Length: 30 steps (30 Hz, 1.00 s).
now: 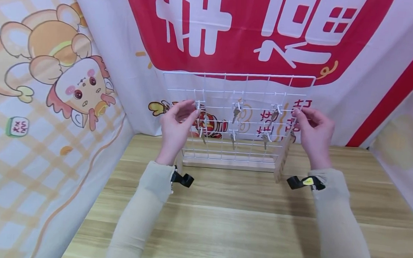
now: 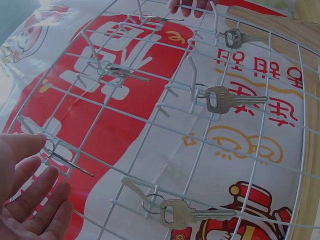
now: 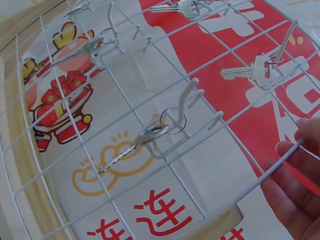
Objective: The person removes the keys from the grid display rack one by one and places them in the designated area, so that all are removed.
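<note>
A white wire grid rack (image 1: pixel 224 91) stands on a wooden base, with several metal keys on rings hung from its white hooks in two rows. My left hand (image 1: pixel 177 123) is at the upper left hook. In the left wrist view its thumb lies against the hook beside the ring of a hanging key (image 2: pixel 72 164), and the other fingers are spread loosely below. My right hand (image 1: pixel 315 129) holds the rack's right edge wire between thumb and fingers. The nearest key to it, at upper right (image 1: pixel 274 116), hangs from its own hook.
The rack's wooden base (image 1: pixel 229 163) sits on a wood-grain table (image 1: pixel 222 223). Behind it hangs a red and white printed cloth (image 1: pixel 239 37). A cartoon-printed cloth (image 1: pixel 48 144) covers the left side. Black straps with small cameras (image 1: pixel 186 180) are on both wrists.
</note>
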Each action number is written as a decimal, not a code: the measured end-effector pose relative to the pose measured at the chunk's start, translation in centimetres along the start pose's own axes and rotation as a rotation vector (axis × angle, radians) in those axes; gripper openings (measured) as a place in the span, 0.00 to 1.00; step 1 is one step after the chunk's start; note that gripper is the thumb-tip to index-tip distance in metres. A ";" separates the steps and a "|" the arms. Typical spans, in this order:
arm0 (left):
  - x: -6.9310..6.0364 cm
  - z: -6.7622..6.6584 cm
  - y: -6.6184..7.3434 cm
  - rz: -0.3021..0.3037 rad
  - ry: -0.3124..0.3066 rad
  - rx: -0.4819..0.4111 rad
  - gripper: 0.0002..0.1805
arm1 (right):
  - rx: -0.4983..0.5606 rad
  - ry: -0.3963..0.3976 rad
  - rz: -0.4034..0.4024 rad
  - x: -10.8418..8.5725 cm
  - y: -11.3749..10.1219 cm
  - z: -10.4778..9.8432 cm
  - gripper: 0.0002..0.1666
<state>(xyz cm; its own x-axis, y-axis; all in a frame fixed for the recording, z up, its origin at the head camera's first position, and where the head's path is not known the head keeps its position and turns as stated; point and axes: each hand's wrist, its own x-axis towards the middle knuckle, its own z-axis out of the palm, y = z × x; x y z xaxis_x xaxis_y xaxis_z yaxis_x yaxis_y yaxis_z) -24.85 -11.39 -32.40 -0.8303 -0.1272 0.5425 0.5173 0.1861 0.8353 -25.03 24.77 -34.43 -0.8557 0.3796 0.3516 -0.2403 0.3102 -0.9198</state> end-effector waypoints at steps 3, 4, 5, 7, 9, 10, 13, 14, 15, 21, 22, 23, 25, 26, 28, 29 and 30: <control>0.4 0.1 -0.8 -0.008 -0.001 0.000 0.16 | -0.016 0.006 -0.014 0.0 0.1 0.1 0.25; 0.4 0.1 -1.0 -0.010 -0.002 -0.001 0.16 | -0.020 0.007 -0.017 0.0 0.1 0.1 0.25; 0.5 0.1 -1.0 -0.011 -0.002 -0.002 0.15 | -0.024 0.008 -0.020 0.0 0.1 0.1 0.25; 0.6 0.1 -1.1 -0.019 -0.001 -0.004 0.14 | -0.036 0.009 -0.027 0.1 0.2 0.1 0.26; 0.7 0.1 -1.2 -0.021 0.000 0.000 0.13 | -0.039 0.008 -0.030 0.1 0.2 0.1 0.26; 0.7 0.1 -1.1 -0.023 0.000 0.004 0.13 | -0.039 0.007 -0.030 0.1 0.2 0.1 0.26; 0.7 0.2 -1.1 -0.038 -0.007 0.012 0.12 | -0.038 -0.001 -0.040 0.1 0.3 0.0 0.25; 0.7 0.2 -1.1 -0.043 -0.011 0.014 0.12 | -0.037 -0.004 -0.045 0.1 0.3 0.0 0.25; 0.7 0.2 -1.1 -0.049 -0.015 0.015 0.12 | -0.037 -0.007 -0.050 0.1 0.4 -0.1 0.25; 0.7 0.3 -0.8 -0.074 -0.017 0.019 0.12 | -0.026 -0.014 -0.047 0.0 0.4 -0.2 0.23; 0.7 0.3 -0.8 -0.075 -0.015 0.018 0.12 | -0.023 -0.015 -0.046 0.0 0.4 -0.2 0.23; 0.7 0.3 -0.8 -0.077 -0.014 0.016 0.13 | -0.026 -0.016 -0.050 0.0 0.3 -0.2 0.23; 0.6 0.3 -0.8 -0.080 -0.010 0.014 0.13 | -0.030 -0.019 -0.056 -0.1 0.3 -0.3 0.24; 0.5 0.3 -0.8 -0.080 -0.008 0.010 0.13 | -0.024 -0.021 -0.054 -0.1 0.3 -0.3 0.23; 0.4 0.2 -0.8 -0.085 -0.004 0.005 0.14 | -0.020 -0.024 -0.051 -0.1 0.2 -0.4 0.23; 0.4 0.2 -0.8 -0.085 -0.003 0.002 0.14 | -0.023 -0.025 -0.048 -0.2 0.2 -0.4 0.23; 0.3 0.2 -0.8 -0.086 -0.003 -0.002 0.14 | -0.025 -0.025 -0.045 -0.2 0.2 -0.4 0.24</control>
<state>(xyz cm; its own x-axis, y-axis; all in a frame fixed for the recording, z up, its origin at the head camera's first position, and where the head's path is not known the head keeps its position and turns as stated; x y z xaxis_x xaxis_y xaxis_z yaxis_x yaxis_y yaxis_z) -25.54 -11.37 -32.88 -0.8724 -0.1402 0.4683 0.4441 0.1729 0.8791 -24.72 25.15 -34.57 -0.8557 0.3427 0.3877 -0.2674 0.3485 -0.8983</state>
